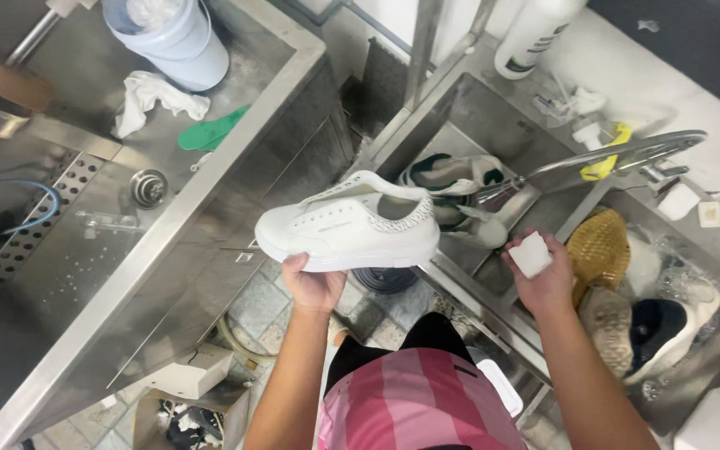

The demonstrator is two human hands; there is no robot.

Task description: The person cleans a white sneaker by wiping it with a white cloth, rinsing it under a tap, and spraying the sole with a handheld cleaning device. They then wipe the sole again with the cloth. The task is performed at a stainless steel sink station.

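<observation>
White sneaker (347, 232), sole partly behind left hand (314, 285).

L hand (314, 283) holds white sneaker (348, 233) by sole; R hand (543, 279) grips white sponge block (531, 254) over sink (477, 108).

Probably shoe-cleaning workshop: steel sinks (493, 108), shoes (452, 179)

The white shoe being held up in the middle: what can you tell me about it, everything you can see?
The white shoe is a low sneaker with a thick, pale sole and a smooth, leather-like upper that looks glossy, perhaps wet. A speckled black-and-white band runs round the collar and heel. No laces show in it. It lies roughly level, side on, toe pointing left. The left hand grips it from below by the sole, holding it in the air between the two steel sinks. Nothing else touches it.
</observation>
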